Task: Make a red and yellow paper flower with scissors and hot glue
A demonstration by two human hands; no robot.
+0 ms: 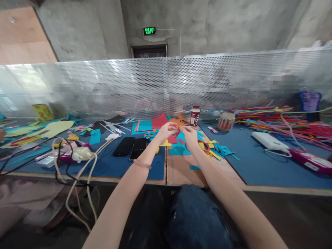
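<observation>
As left hand (167, 131), right hand (189, 137) pinch one scrap (178, 129), two phones (124, 146)

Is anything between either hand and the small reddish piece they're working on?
Nothing visible. The left hand and right hand meet at the small reddish piece, apparently pinching it above the paper scraps on the table. The bottle stands behind, clear of them.

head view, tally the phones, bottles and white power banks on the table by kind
black phones: 2
bottle: 1
white power bank: 1
total: 4
</observation>
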